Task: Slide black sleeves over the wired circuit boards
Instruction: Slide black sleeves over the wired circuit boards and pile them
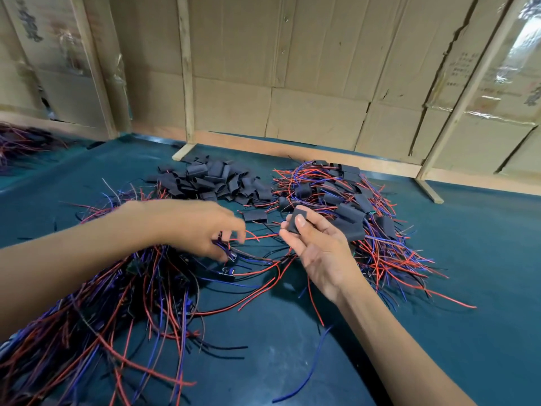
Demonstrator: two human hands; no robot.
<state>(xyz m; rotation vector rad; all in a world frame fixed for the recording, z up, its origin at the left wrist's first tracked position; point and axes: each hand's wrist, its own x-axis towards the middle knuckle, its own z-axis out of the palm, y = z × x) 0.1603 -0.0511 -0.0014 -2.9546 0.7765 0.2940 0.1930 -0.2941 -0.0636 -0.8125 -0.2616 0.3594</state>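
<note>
The right hand is raised palm-up, pinching one black sleeve between thumb and fingers. Just to its left, the left hand reaches down with curled fingers gripping a wired circuit board atop the tangle of red and blue wires. Beyond both hands lies a pile of empty sleeves on the green table.

On the tabletop: unsleeved boards near left, empty sleeves behind centre, sleeved boards right, cardboard wall behind.
</note>
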